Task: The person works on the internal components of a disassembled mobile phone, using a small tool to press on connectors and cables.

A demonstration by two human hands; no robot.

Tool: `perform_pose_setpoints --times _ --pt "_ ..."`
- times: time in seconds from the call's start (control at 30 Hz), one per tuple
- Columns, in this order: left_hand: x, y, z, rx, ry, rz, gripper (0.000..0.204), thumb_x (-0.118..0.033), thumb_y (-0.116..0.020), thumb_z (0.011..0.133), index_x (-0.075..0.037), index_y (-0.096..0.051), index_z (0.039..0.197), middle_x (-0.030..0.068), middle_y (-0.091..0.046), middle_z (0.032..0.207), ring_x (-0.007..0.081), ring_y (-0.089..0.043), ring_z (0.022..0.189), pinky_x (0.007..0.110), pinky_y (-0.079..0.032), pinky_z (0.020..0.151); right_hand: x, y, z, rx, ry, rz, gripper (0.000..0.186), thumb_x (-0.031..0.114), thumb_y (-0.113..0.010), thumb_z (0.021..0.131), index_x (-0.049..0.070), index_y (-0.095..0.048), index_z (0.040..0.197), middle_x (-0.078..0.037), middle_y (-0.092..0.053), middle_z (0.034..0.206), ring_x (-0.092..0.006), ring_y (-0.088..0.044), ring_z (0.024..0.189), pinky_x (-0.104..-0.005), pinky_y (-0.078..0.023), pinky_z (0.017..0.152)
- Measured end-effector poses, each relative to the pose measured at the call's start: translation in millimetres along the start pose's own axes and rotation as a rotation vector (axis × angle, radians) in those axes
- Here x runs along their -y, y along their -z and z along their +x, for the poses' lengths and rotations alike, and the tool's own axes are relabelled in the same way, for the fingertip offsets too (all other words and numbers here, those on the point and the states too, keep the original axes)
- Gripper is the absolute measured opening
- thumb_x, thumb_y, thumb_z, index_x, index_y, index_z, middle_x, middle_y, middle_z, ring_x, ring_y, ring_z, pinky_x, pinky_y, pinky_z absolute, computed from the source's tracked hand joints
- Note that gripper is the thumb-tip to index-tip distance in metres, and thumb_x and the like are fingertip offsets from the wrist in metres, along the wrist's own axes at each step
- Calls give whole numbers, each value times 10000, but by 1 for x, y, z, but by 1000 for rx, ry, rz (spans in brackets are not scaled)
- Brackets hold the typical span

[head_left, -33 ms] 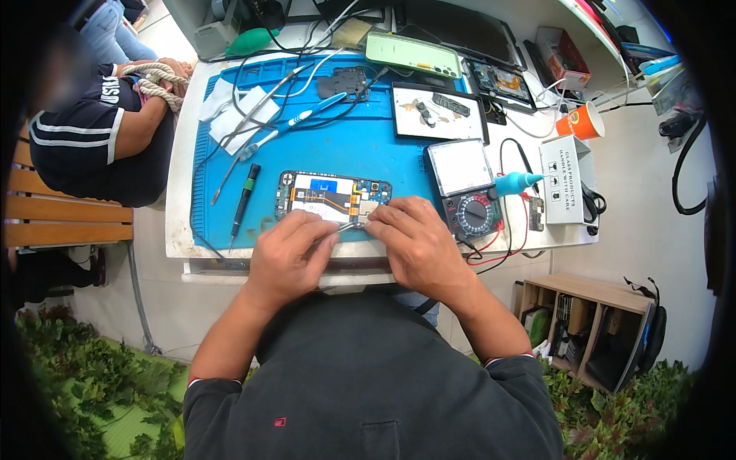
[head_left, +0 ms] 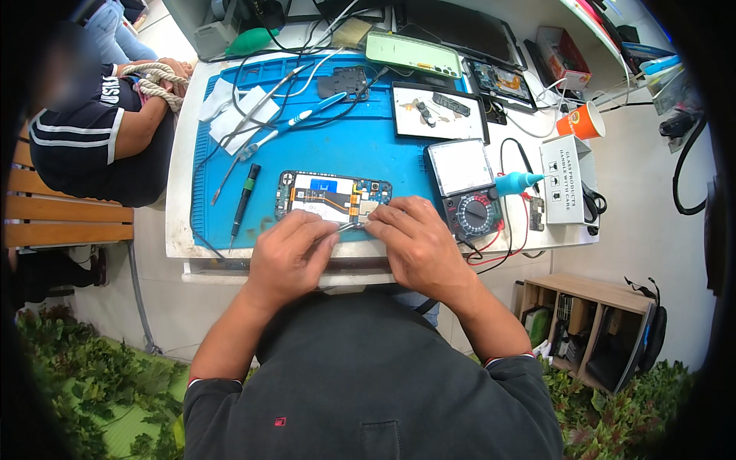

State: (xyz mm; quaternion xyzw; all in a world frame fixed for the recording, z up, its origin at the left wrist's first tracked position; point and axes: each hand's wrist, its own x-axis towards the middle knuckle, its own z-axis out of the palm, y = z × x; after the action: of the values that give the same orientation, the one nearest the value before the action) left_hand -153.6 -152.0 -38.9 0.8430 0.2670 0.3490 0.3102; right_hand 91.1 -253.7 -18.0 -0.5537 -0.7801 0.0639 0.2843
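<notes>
An opened smartphone (head_left: 322, 198) lies on the blue work mat (head_left: 330, 153), its battery, orange flex cable and circuit boards exposed. My left hand (head_left: 290, 257) is closed at the phone's near edge, pinching what look like thin metal tweezers (head_left: 349, 226) that point to the right. At the phone's lower right corner rests my right hand (head_left: 418, 245), fingers pressed together beside the tweezer tips. Whatever its fingertips hold is too small and hidden to make out. A dark green and black screwdriver (head_left: 246, 201) lies to the left of the phone.
A multimeter (head_left: 474, 215) with red and black leads stands right of the phone, a blue-capped bottle (head_left: 515, 182) beside it. Behind lie a toothbrush (head_left: 307, 115), a framed tray of parts (head_left: 438, 113) and a pale green phone cover (head_left: 414, 55). A person (head_left: 100, 130) sits at left.
</notes>
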Motion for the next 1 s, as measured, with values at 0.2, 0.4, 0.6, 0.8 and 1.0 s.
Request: perform_pose_setpoints --times 0.2,0.4,0.6,0.8,1.0 --pt "1 -1 0 12 -2 2 179 -4 -873 927 -37 -831 1098 116 -779 998 309 -779 834 409 -629 728 -4 -2 0 -19 -2 34 311 -44 -767 876 -33 -789 1186 -172 -782 1231 -377 -716 1217 -526 -557 1094" --pt "4 -2 -1 13 -42 19 176 10 -875 930 -33 -831 1094 118 -789 1000 295 -783 835 394 -627 720 -5 -2 3 -6 26 13 311 -47 -767 873 -24 -792 1182 -157 -772 1213 -369 -709 1211 -514 -552 1092" --pt "5 -2 -2 4 -60 24 183 40 -881 926 -19 -834 1093 125 -803 1004 269 -790 841 367 -618 710 -5 -1 4 30 21 1 307 -30 -776 875 -13 -796 1182 -151 -770 1201 -369 -706 1207 -510 -554 1085" --pt "6 -3 -2 -9 -78 27 193 43 -882 920 -23 -836 1096 122 -799 1002 270 -790 838 372 -621 711 -12 -1 7 20 97 -35 307 -11 -778 876 6 -794 1182 -136 -764 1176 -355 -705 1200 -498 -567 1062" --pt "7 -4 -3 -14 -75 33 190 42 -880 922 -23 -836 1095 120 -800 1005 270 -790 831 375 -623 708 -15 1 11 44 175 -84 325 25 -786 856 21 -786 1181 -114 -750 1151 -330 -693 1189 -479 -567 1057"
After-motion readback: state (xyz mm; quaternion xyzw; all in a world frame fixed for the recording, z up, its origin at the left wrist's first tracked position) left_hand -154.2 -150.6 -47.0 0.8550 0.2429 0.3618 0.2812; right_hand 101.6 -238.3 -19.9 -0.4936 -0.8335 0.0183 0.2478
